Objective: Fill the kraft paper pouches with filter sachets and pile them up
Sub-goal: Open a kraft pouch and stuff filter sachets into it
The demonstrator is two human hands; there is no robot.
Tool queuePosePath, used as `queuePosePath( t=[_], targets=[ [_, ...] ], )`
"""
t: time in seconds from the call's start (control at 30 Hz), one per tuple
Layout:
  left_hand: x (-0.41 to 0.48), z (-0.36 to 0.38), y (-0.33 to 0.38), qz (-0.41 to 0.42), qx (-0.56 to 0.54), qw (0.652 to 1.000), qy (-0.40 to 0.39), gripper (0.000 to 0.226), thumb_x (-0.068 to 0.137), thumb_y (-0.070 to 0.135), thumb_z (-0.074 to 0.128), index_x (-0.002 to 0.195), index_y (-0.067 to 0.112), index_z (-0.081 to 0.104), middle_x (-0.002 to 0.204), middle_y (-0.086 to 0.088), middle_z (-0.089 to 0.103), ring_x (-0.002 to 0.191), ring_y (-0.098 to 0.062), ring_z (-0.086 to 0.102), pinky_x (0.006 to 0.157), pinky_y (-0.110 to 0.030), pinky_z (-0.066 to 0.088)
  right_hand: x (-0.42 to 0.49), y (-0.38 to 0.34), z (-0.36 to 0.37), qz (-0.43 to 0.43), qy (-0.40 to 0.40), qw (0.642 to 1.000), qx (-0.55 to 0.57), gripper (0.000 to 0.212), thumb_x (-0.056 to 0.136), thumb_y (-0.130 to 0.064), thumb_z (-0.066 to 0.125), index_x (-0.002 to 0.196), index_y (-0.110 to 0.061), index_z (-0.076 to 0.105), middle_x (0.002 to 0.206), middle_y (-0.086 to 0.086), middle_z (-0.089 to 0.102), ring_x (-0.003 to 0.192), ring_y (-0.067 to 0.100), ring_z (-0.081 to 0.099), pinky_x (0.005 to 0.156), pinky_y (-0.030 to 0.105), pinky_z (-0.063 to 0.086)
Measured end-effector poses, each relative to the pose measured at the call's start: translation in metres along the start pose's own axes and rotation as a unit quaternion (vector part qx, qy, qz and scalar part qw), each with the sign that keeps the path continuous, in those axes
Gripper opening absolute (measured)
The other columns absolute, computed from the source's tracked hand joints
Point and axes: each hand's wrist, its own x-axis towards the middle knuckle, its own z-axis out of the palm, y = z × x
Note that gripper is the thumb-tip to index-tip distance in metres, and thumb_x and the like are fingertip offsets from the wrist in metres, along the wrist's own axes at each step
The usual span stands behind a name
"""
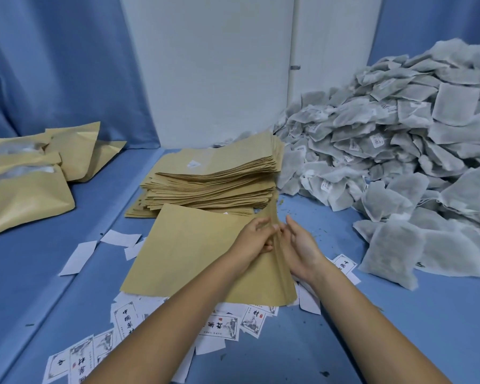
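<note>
Printed paper labels point(222, 327) lie nearest us on blue cloth. Our left hand point(254, 239) and right hand point(299, 246) pinch one flat kraft pouch point(189, 250) at its edge, before the pouch stack point(214, 178); fibrous sachets point(385, 151) heap right.

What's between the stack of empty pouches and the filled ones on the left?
In the head view, only bare blue tabletop lies between the empty pouch stack and the filled pouches; the loose white slips lie nearer the person.

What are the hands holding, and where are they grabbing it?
Both hands hold one flat brown paper pouch by its right edge. The left hand and the right hand pinch that edge, as if to open it.
</note>
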Motion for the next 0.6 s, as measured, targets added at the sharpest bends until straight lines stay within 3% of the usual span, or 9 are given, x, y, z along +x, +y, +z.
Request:
queuePosePath(
  t=[0.07, 0.13, 0.3, 0.47, 0.6],
  targets=[
    [-0.001, -0.0021, -0.0015, 0.011, 0.01, 1.0, -0.009, 0.043, 0.095, 0.008, 0.055, 0.137, 0.007, 0.045, 0.071, -0.001, 0.051, 0.059, -0.005, 0.052, 0.058, -0.016, 0.049, 0.0019, 0.0007, -0.0023, -0.018, 0.021, 1.0, -0.006, 0.036, 0.105, -0.019, 0.029, 0.121, 0.003, 0.052, 0.088, 0.019, 0.064, 0.069, 0.023, 0.061, 0.063, 0.029, 0.054],
    [-0.0011, -0.004, -0.0041, 0.028, 0.023, 0.999, -0.003, 0.045, 0.095, 0.003, 0.052, 0.139, 0.008, 0.044, 0.072, 0.0, 0.051, 0.056, -0.002, 0.054, 0.059, -0.014, 0.051, 0.0031, 0.0013, -0.0041, -0.035, 0.035, 0.999, -0.006, 0.03, 0.103, -0.008, 0.03, 0.119, 0.005, 0.052, 0.092, 0.023, 0.062, 0.071, 0.026, 0.059, 0.061, 0.029, 0.051],
    [-0.0006, -0.002, -0.0053, 0.053, 0.017, 0.998, 0.012, 0.046, 0.093, 0.023, 0.062, 0.136, 0.014, 0.046, 0.073, 0.002, 0.056, 0.054, 0.001, 0.056, 0.058, -0.016, 0.05, 0.0041, 0.0031, -0.0032, -0.04, 0.02, 0.999, 0.007, 0.032, 0.103, -0.006, 0.028, 0.111, 0.007, 0.056, 0.093, 0.022, 0.065, 0.072, 0.024, 0.063, 0.058, 0.026, 0.053],
    [0.0007, 0.0004, -0.0031, 0.046, 0.022, 0.999, 0.018, 0.046, 0.091, 0.025, 0.066, 0.132, 0.021, 0.046, 0.064, 0.007, 0.055, 0.051, 0.003, 0.056, 0.056, -0.016, 0.049, 0.0049, 0.0025, -0.0065, -0.039, 0.004, 0.999, 0.022, 0.034, 0.101, -0.005, 0.027, 0.117, 0.006, 0.054, 0.103, 0.025, 0.066, 0.085, 0.028, 0.065, 0.065, 0.029, 0.051],
    [0.0014, 0.0013, -0.0024, 0.043, 0.026, 0.998, 0.021, 0.045, 0.092, 0.025, 0.064, 0.131, 0.022, 0.042, 0.07, 0.003, 0.055, 0.05, 0.003, 0.056, 0.056, -0.017, 0.049, 0.0059, 0.0027, -0.0089, -0.032, -0.016, 0.999, 0.027, 0.035, 0.101, -0.005, 0.027, 0.118, 0.005, 0.055, 0.106, 0.025, 0.064, 0.085, 0.028, 0.064, 0.064, 0.028, 0.051]
  ],
)
